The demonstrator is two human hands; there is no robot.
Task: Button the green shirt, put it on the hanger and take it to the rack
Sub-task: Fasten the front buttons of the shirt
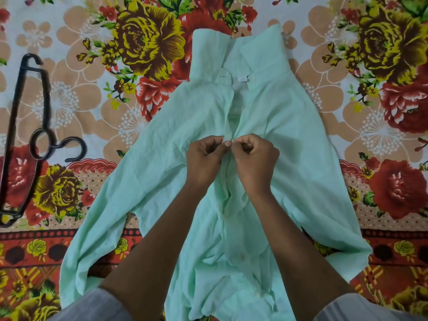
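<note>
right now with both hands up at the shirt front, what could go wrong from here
1. The green shirt lies rumpled, its placket twisted below the hands, so the button could go into the wrong hole and the front end up skewed.
2. The left hand and right hand pinch only a thin edge; that grip could slip.
3. The hanger lies far off to the left, an awkward reach later.

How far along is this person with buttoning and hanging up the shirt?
Early. Both the left hand and right hand pinch the green shirt at its front opening, mid-chest; the collar above gapes open. The black hanger lies untouched on the floral bedsheet. No rack is visible.
</note>
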